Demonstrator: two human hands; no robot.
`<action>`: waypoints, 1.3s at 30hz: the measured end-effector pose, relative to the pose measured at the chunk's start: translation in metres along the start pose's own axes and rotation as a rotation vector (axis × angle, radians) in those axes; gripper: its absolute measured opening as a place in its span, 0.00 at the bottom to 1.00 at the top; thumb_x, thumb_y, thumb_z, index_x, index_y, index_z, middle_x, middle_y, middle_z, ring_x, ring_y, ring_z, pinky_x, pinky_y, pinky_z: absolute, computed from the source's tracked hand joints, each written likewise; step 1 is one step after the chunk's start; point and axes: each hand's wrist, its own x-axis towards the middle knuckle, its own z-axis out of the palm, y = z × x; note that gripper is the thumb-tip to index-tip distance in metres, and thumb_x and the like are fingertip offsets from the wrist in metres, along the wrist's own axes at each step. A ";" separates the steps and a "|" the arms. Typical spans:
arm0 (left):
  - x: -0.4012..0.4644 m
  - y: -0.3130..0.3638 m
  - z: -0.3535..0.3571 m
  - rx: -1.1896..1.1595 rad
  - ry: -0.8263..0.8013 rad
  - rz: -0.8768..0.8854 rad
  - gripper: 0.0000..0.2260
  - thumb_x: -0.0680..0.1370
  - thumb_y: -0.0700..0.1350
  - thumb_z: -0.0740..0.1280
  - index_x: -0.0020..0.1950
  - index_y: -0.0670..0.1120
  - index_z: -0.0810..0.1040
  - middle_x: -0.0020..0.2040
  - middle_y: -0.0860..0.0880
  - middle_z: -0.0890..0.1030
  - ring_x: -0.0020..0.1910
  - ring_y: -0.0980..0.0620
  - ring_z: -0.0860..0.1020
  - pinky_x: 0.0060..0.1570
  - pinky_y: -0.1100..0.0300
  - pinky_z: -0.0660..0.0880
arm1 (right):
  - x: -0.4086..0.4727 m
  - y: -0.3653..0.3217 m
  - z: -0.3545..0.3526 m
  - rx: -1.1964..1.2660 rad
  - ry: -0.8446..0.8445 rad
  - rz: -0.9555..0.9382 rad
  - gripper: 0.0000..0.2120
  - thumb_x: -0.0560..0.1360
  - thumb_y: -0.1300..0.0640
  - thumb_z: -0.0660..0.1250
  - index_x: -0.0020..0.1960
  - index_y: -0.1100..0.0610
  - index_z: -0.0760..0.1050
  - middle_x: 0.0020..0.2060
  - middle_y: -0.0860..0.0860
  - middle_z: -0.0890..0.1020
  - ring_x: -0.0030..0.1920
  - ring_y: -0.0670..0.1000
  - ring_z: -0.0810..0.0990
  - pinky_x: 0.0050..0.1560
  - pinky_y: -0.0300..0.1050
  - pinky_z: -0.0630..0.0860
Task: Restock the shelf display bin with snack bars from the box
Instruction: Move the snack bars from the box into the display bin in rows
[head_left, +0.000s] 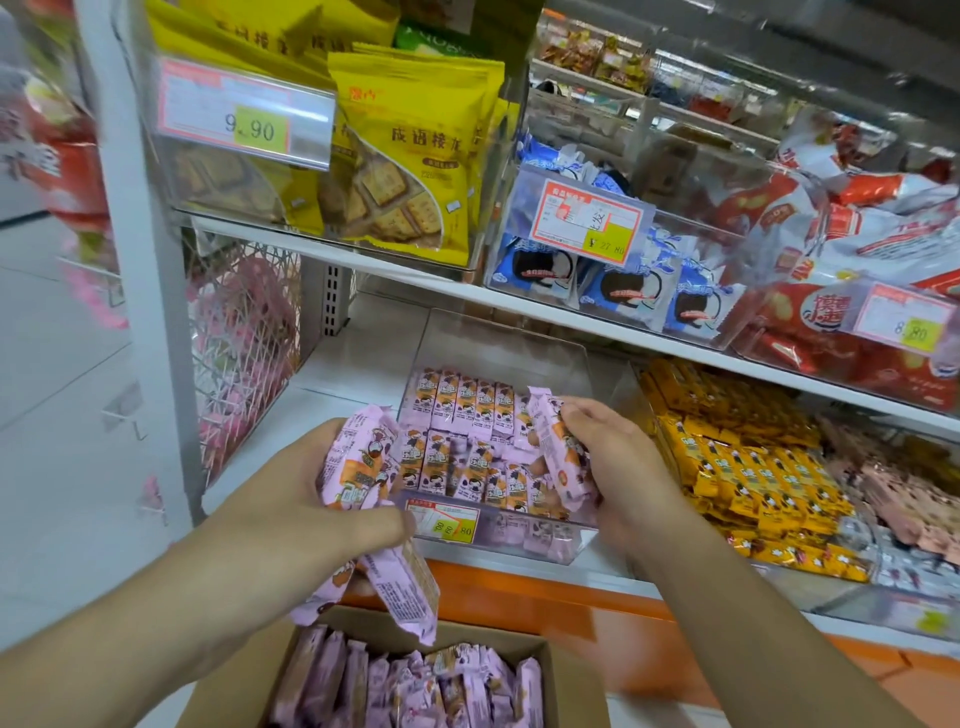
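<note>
A clear display bin (498, 332) on the lower shelf holds two rows of pink snack bars (462, 402). My left hand (306, 499) grips a bunch of several pink bars (358, 462) just left of the bin's front. My right hand (613, 462) holds a few more pink bars (558, 447) over the bin's right front part. Below my hands an open cardboard box (566, 691) is packed with the same pink bars (415, 686) standing on end.
A bin of yellow snack bars (753, 467) stands right of the pink bin. The shelf above (363, 262) carries yellow cracker bags (410, 156), blue-and-white packs (613, 280) and red packs (852, 218). An orange shelf base (545, 597) runs behind the box. A white upright (140, 249) stands left.
</note>
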 end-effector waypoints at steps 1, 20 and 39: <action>0.000 0.000 -0.001 0.007 0.000 -0.007 0.17 0.74 0.41 0.76 0.56 0.61 0.79 0.37 0.47 0.85 0.27 0.55 0.76 0.29 0.63 0.73 | 0.005 0.000 0.001 -0.005 0.001 0.027 0.08 0.83 0.57 0.66 0.61 0.53 0.80 0.45 0.59 0.88 0.40 0.58 0.86 0.37 0.51 0.81; -0.003 0.002 -0.007 0.000 0.019 -0.053 0.21 0.74 0.45 0.77 0.55 0.70 0.76 0.47 0.39 0.84 0.34 0.46 0.73 0.32 0.54 0.73 | 0.037 0.006 -0.003 -0.178 0.073 -0.191 0.05 0.80 0.56 0.72 0.54 0.56 0.83 0.43 0.52 0.88 0.43 0.55 0.85 0.38 0.43 0.79; -0.003 -0.001 -0.003 0.026 0.026 -0.065 0.19 0.74 0.44 0.76 0.52 0.68 0.76 0.42 0.42 0.84 0.28 0.49 0.71 0.32 0.54 0.73 | 0.069 0.047 0.013 -0.929 -0.099 -0.110 0.30 0.72 0.55 0.81 0.71 0.52 0.75 0.53 0.49 0.76 0.53 0.50 0.77 0.53 0.43 0.74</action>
